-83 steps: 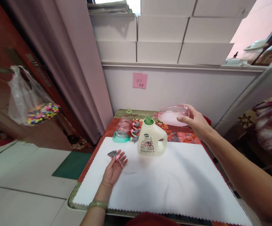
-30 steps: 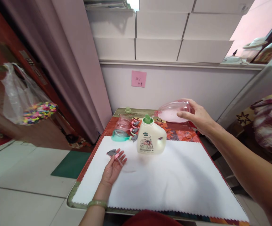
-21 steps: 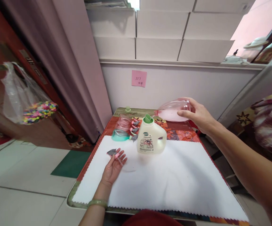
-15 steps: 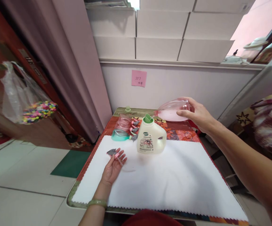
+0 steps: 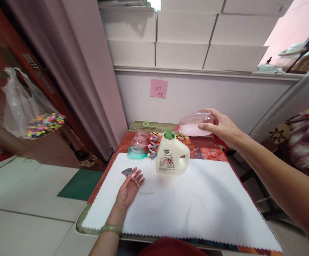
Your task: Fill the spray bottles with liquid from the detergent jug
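My right hand [image 5: 218,124] grips the base of a clear pink bottle [image 5: 194,122], tipped on its side with its neck close to the mouth of a cream jug [image 5: 170,156]. The jug stands upright with a green spout [image 5: 168,134] in its opening. Some liquid shows inside the bottle; whether any is flowing I cannot tell. Over the white cloth, my left hand [image 5: 129,188] pinches a spray head [image 5: 130,174], grey and pink with a thin dip tube. Left of the jug lie spray bottles [image 5: 137,153] with grey and pink heads, the nearest holding green liquid.
A white cloth [image 5: 197,206] covers much of the patterned table. A small green cap [image 5: 145,123] sits at the back left corner. On the door at left hangs a plastic bag [image 5: 37,113] of colourful bits. A pink note [image 5: 158,88] is stuck behind the table.
The pink bottle is tilted very slightly differently, its neck still by the jug's mouth. My left hand and the spray head stay almost in place. The view shifts a little.
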Action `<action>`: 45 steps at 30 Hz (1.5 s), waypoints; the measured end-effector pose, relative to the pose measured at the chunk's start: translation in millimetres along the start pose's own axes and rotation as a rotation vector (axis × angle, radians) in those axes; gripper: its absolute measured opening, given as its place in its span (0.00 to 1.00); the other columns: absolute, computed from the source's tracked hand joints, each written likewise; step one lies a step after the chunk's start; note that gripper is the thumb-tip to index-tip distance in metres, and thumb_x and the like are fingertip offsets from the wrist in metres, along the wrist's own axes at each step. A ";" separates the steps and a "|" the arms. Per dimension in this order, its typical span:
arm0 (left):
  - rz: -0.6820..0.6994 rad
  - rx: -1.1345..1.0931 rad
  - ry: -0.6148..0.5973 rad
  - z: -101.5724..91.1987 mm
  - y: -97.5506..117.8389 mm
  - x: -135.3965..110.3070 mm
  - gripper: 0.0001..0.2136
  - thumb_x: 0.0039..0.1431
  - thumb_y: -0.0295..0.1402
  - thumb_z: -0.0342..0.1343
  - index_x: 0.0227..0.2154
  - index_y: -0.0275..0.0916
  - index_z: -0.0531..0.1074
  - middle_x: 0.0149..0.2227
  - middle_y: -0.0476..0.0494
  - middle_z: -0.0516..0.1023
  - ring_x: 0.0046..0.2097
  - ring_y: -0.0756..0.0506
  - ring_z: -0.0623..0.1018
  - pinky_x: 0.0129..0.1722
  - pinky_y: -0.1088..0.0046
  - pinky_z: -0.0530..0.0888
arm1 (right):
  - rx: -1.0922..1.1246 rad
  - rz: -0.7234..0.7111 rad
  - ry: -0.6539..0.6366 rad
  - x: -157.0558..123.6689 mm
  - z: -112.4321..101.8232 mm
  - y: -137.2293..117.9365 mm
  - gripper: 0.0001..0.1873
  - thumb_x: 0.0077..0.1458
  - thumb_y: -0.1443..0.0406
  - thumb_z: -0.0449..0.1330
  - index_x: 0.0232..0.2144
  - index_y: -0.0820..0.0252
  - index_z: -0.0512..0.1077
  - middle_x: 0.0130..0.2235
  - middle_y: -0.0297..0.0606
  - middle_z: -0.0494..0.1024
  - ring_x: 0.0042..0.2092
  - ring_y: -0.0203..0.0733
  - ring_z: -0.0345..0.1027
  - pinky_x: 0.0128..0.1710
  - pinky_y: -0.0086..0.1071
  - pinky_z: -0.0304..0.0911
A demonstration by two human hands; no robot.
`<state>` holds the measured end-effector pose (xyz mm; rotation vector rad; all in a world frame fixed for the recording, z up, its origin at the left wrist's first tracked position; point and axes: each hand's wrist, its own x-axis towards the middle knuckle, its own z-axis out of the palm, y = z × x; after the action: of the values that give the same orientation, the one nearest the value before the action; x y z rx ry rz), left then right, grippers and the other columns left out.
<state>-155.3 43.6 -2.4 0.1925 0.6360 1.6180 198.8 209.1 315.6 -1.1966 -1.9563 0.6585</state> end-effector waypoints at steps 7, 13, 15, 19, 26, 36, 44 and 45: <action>0.008 0.011 0.006 1.7 -0.5 -0.7 0.16 0.69 0.34 0.55 0.57 0.39 0.75 0.54 0.37 0.81 0.50 0.41 0.82 0.59 0.54 0.75 | -0.016 -0.040 -0.039 7.3 1.6 -0.6 0.34 0.50 0.48 0.68 0.57 0.48 0.72 0.50 0.41 0.80 0.51 0.58 0.74 0.51 0.53 0.72; 0.010 0.013 0.010 0.7 -0.8 -0.3 0.16 0.69 0.34 0.55 0.57 0.39 0.75 0.54 0.37 0.81 0.50 0.41 0.82 0.59 0.54 0.75 | -0.032 -0.026 -0.065 14.8 4.2 -1.7 0.36 0.48 0.48 0.68 0.59 0.47 0.70 0.50 0.40 0.80 0.50 0.57 0.75 0.48 0.51 0.73; 0.009 0.010 0.004 0.5 -0.8 -0.3 0.16 0.69 0.34 0.55 0.57 0.40 0.74 0.54 0.36 0.81 0.50 0.41 0.82 0.59 0.54 0.75 | -0.045 -0.021 -0.068 15.8 4.3 -5.3 0.36 0.48 0.48 0.68 0.59 0.48 0.70 0.48 0.41 0.80 0.48 0.56 0.75 0.46 0.49 0.74; 0.009 0.007 0.008 1.3 -0.6 -0.2 0.16 0.69 0.33 0.55 0.57 0.39 0.74 0.54 0.36 0.81 0.50 0.41 0.83 0.58 0.54 0.75 | -0.097 -0.017 -0.077 18.2 4.4 -13.3 0.37 0.47 0.49 0.68 0.59 0.50 0.70 0.44 0.41 0.81 0.47 0.56 0.75 0.48 0.51 0.72; 0.009 0.009 0.015 2.2 -0.5 0.3 0.15 0.70 0.34 0.54 0.56 0.39 0.75 0.53 0.36 0.82 0.50 0.40 0.83 0.57 0.54 0.76 | -0.189 -0.066 -0.134 27.0 4.1 -20.9 0.39 0.47 0.49 0.68 0.60 0.52 0.70 0.46 0.43 0.81 0.46 0.56 0.76 0.45 0.49 0.72; 0.009 0.005 0.010 2.5 -0.9 0.5 0.15 0.69 0.34 0.55 0.56 0.39 0.75 0.53 0.36 0.82 0.49 0.41 0.83 0.57 0.54 0.76 | -0.380 -0.164 -0.180 36.2 4.1 -41.0 0.36 0.47 0.50 0.66 0.58 0.54 0.72 0.42 0.42 0.82 0.43 0.54 0.75 0.44 0.45 0.69; 0.008 -0.006 -0.008 1.2 -0.9 0.5 0.16 0.68 0.34 0.56 0.56 0.39 0.75 0.53 0.36 0.81 0.50 0.40 0.83 0.57 0.54 0.76 | -0.503 -0.199 -0.271 44.0 5.6 -60.5 0.40 0.48 0.49 0.64 0.61 0.55 0.69 0.46 0.44 0.80 0.44 0.53 0.73 0.41 0.40 0.67; 0.007 -0.006 -0.008 1.1 -0.9 0.6 0.16 0.68 0.34 0.56 0.56 0.39 0.74 0.54 0.36 0.81 0.50 0.40 0.83 0.57 0.54 0.76 | -0.514 -0.203 -0.280 44.4 5.9 -62.9 0.39 0.48 0.50 0.64 0.61 0.55 0.69 0.45 0.44 0.80 0.43 0.53 0.73 0.41 0.40 0.66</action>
<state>-154.0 44.6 -2.1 0.1971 0.6249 1.6253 148.3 221.5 372.6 -1.2208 -2.5461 0.2266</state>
